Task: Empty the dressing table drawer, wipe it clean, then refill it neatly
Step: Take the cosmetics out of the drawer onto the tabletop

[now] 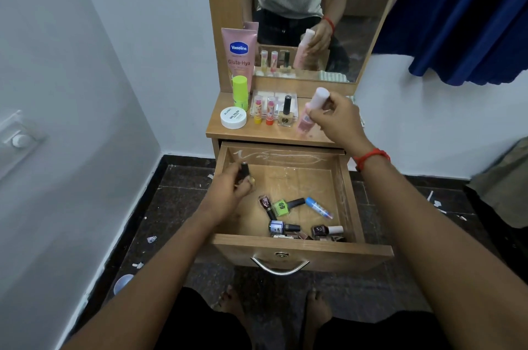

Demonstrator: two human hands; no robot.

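Note:
The wooden drawer (285, 249) stands pulled open below the dressing table top (274, 133). Inside it, at the left, my left hand (228, 195) grips a small black-capped nail polish bottle (244, 171). Several items still lie in the drawer: a green nail polish (281, 206), a blue tube (318, 207), a lilac bottle (278, 226) and a dark bottle with a white cap (325, 230). Over the table top at the right, my right hand (333, 118) holds a pink bottle (310, 112) with a pale cap, its base near the surface.
On the table top stand a pink Vaseline tube (238, 55), a lime green stick (239, 92), a white round jar (233, 117), two lip balms (264, 111) and a beige nail polish (285, 115) before a clear tray (265, 95). White wall left, blue curtain (463, 21) right.

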